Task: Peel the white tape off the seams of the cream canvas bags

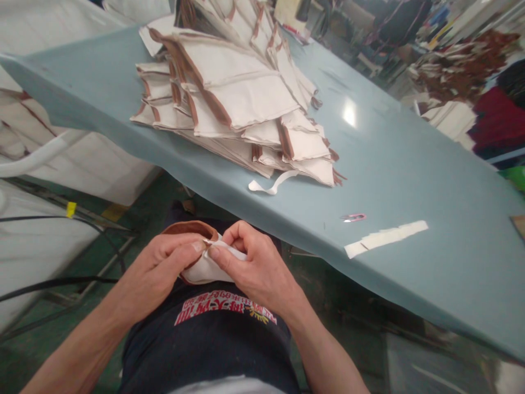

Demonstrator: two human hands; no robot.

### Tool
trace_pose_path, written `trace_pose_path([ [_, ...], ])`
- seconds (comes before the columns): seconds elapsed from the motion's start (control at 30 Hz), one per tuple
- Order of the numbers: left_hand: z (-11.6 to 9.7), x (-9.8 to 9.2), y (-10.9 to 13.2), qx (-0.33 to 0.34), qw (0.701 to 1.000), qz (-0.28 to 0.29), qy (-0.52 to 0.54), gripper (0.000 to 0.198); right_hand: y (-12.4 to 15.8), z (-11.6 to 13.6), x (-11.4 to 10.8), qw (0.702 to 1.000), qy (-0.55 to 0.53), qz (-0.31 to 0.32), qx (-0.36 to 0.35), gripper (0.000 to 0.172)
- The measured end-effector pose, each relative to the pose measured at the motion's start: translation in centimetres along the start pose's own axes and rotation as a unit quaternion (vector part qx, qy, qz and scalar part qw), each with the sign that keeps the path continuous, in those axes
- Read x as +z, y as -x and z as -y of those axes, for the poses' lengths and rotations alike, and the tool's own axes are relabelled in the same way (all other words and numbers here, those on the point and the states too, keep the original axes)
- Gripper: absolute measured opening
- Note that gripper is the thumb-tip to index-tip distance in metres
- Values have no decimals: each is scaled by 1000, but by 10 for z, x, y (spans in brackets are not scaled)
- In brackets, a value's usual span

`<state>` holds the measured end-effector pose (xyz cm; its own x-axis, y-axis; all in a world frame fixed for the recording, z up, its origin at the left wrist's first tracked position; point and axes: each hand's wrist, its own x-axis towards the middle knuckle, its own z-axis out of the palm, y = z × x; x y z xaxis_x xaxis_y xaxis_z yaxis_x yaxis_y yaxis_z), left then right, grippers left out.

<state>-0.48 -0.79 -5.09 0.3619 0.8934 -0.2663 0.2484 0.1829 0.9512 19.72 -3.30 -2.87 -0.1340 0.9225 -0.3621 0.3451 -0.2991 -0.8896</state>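
A white fabric piece with brown edging is held at my lap, in front of a dark apron with red lettering. My left hand pinches its edge between thumb and fingers. Close beside it, my right hand grips the white cloth, thumb on top. The fingertips of both hands almost meet at one spot on the edge. What lies under the fingers is hidden. Beyond my hands, a large pile of white fabric pieces with brown trim rests on the blue-grey table.
Pink-handled thread snips lie on the table near a row of white strips. A curled white ribbon sits by the pile's front. Black cables run at left. Brown and cream scraps are heaped at the far right.
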Motion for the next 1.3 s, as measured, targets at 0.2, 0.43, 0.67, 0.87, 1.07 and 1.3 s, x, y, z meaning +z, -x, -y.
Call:
trace_pose_path([
  [0.2, -3, -3, 4, 44, 998, 33, -9, 39, -2, 0, 3, 1000, -25, 3, 3, 23],
  [0.43, -7, 6, 5, 84, 995, -20, -58, 32, 0, -1, 6, 999, -54, 3, 2, 25],
  [0.67, -13, 16, 13, 98, 983, -99, -121, 30, -1, -10, 13, 984, -175, 39, 2, 42],
  [0.87, -8, 12, 12, 101, 986, -72, -114, 31, -3, -13, 21, 970, -233, 57, 30, 52],
  [1.07, -1, 5, 15, 90, 992, -26, -87, 29, -6, -13, 27, 963, -258, 53, 50, 58],
  [1.3, -1, 0, 15, 66, 997, -30, -14, 30, -1, -13, 29, 971, -233, 37, 33, 45],
])
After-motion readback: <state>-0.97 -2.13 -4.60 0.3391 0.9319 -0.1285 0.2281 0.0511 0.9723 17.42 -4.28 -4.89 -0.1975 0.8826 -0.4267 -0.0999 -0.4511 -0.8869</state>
